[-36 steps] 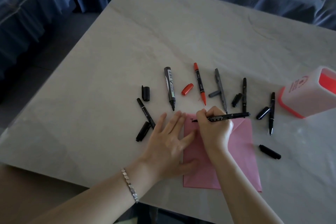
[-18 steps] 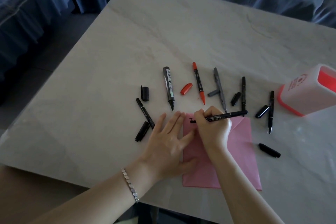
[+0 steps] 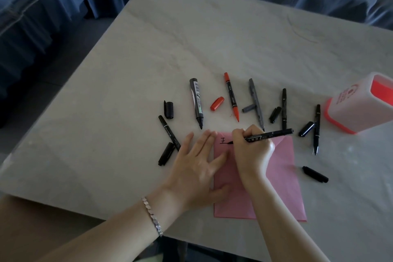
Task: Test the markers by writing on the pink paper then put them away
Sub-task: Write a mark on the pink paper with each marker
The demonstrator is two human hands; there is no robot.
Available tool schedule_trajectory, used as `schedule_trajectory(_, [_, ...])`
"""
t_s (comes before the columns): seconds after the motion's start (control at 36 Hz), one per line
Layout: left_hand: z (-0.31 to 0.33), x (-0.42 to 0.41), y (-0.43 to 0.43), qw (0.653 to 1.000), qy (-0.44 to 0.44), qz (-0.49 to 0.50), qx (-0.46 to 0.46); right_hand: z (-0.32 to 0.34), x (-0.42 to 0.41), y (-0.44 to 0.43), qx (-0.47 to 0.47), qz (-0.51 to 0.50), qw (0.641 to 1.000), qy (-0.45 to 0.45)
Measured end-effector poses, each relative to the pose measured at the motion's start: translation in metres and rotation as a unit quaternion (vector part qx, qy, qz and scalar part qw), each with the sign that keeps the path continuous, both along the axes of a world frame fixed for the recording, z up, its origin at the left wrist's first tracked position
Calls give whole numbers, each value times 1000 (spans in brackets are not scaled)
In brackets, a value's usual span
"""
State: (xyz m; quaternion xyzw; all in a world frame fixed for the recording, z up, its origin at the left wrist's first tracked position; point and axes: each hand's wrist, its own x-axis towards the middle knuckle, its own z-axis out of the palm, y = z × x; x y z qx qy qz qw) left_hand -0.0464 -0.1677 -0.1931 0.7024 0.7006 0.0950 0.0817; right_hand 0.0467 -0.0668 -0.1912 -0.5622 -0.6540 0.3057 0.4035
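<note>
Counter (image 3: pixel 191 38): pale and marbled, with blue fabric (image 3: pixel 42 17) beyond its far and left edges.

- Left cap (image 3: pixel 168 109), black, lies alone, left of the marker row.
- Thin marker (image 3: pixel 169 133), black, lies slanted nearer the near edge. A second cap (image 3: pixel 166 154) lies just beside its near end.
- Left grip (image 3: pixel 196 168): released, palm down, fingers straight and spread. It presses on the left edge of the pink paper (image 3: pixel 285 176). There is a bracelet (image 3: pixel 152 216) on the wrist.
- Thick marker (image 3: pixel 196 102): uncapped, tip toward the near edge.
- Red cap (image 3: pixel 217 103) lies between the thick marker and the red marker (image 3: pixel 231 97), which is uncapped.
- The pink paper lies flat by the near edge. A black mark (image 3: pixel 223 141) sits at its far-left corner.
- Grey cap (image 3: pixel 248 108) touches the left side of the grey marker (image 3: pixel 256 103).
- Right grip (image 3: pixel 253 151): clenched round the held marker (image 3: pixel 270 134), with the tip on the paper just right of the mark.
- Third cap (image 3: pixel 275 114) lies just left of the slim marker (image 3: pixel 284 104).
- Fourth cap (image 3: pixel 306 128) lies just left of the right marker (image 3: pixel 316 127), which is uncapped.
- Lone cap (image 3: pixel 315 174) lies right of the paper and apart from it.
- Holder (image 3: pixel 357 108): pink with orange-red trim, at the right edge.
</note>
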Motion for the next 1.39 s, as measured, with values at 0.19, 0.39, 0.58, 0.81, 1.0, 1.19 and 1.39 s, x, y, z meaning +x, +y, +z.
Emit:
schedule_trajectory(0.19, [-3, -1, 0, 1000, -4, -7, 22, 19, 15, 4, -137, -52, 980, 132])
schedule_trajectory(0.39, [-4, -1, 0, 1000, 16, -7, 12, 49, 98, 22, -262, -49, 964, 5])
schedule_trajectory(0.58, [-1, -2, -1, 1000, 18, 0, 0, 68, 180, 35, -235, -50, 932, -271])
schedule_trajectory(0.81, [4, 0, -3, 999, 22, 11, -21, 46, 202, 35, -224, -89, 916, -320])
schedule_trajectory(1.0, [5, -1, -5, 1000, 28, 11, -7, 44, 199, 31, -211, -99, 924, -302])
schedule_trajectory(1.19, [12, -16, -13, 990, -64, 70, 104, 66, 160, 10, -122, -50, 954, -269])
schedule_trajectory(1.39, [18, -66, -41, 956, -55, 258, 127, 78, 68, -10, -91, 129, 952, -263])
